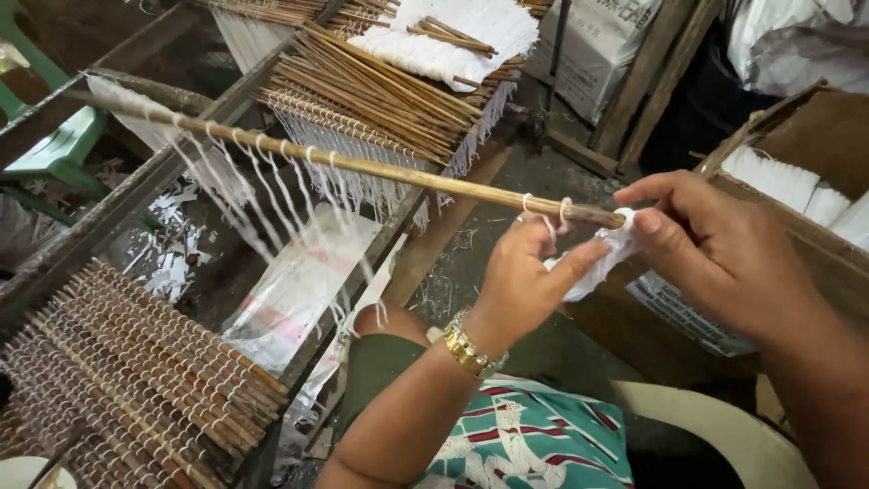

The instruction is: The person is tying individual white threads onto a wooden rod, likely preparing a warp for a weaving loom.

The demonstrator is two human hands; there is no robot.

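A wooden rack [136,195] carries stacked sticks [136,380] already hung with white string loops, keeping finished ones in reach. Across it a long bamboo stick [362,167] lies level, its far end resting on the frame so the looped strings [272,195] hang free. The right hand [715,244] pinches the stick's near tip, apparently steadying it, while the left hand [525,281], fingers closed, grips a bunch of white string [597,263] just beneath the tip, beside the newest loops.

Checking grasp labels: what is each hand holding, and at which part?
Both hands pinch a small white wad of thread at the near end of the long bamboo stick: right hand on its top, left hand underneath.
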